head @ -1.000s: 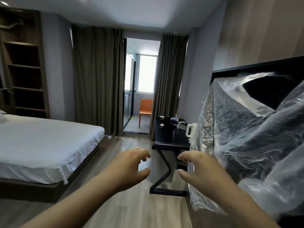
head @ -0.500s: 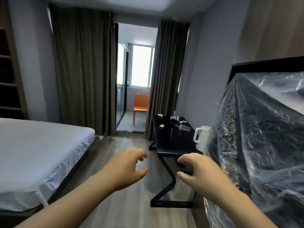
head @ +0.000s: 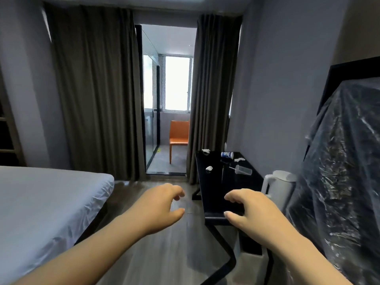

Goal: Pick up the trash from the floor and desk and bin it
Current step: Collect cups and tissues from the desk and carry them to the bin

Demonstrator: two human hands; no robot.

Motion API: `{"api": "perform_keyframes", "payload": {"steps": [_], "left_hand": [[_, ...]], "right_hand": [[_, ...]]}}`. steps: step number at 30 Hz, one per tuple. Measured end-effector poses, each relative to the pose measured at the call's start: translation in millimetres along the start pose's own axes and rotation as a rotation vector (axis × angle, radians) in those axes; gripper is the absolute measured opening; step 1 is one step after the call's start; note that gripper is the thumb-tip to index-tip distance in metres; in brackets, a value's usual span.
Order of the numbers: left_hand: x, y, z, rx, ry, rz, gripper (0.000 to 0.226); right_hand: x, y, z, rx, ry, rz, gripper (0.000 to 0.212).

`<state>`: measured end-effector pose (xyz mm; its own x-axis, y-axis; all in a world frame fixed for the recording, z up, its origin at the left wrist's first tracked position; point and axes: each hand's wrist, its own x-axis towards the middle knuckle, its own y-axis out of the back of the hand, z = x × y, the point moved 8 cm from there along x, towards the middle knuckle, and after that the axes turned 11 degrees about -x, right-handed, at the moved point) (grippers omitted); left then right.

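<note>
A black desk [head: 213, 188] stands along the right wall. On it lie a crumpled white paper [head: 209, 168], another white scrap [head: 205, 150] at the far edge, a tipped blue-and-white cup [head: 227, 154], a white wrapper [head: 239, 159] and a clear plastic cup [head: 243, 170] on its side. My left hand [head: 162, 206] hovers over the floor, fingers loosely curled, holding nothing. My right hand [head: 249, 210] hovers above the desk's near end, also loosely curled and empty. A pale bin [head: 251, 264] shows under the desk, partly hidden by my right forearm.
A white kettle [head: 279, 190] stands at the desk's right. A dark object wrapped in clear plastic [head: 341, 171] fills the right side. A white bed [head: 47, 204] is on the left. Brown curtains [head: 96, 89] frame a doorway with an orange chair [head: 179, 133]. Wood floor runs between bed and desk.
The view has moved forward and turned right, so the desk and its trash are nearer. Both hands keep the same loosely curled pose and hold nothing.
</note>
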<state>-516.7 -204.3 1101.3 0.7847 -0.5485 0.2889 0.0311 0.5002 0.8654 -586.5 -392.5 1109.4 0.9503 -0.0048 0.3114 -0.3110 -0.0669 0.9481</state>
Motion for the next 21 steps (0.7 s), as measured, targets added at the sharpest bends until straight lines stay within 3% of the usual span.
{"api": "perform_keyframes", "payload": {"steps": [11,21], "left_hand": [[159.5,-46.7,-97.0,-0.046,-0.001,-0.058,0.039],[320.2,-60.4,-227.1,-0.078,-0.037,-0.146,0.039]], "right_hand": [[155.4,-88.6,50.1,0.027,-0.041,-0.089,0.041],[326.4,-164.4,69.3,0.019,-0.173,-0.127,0.042]]}}
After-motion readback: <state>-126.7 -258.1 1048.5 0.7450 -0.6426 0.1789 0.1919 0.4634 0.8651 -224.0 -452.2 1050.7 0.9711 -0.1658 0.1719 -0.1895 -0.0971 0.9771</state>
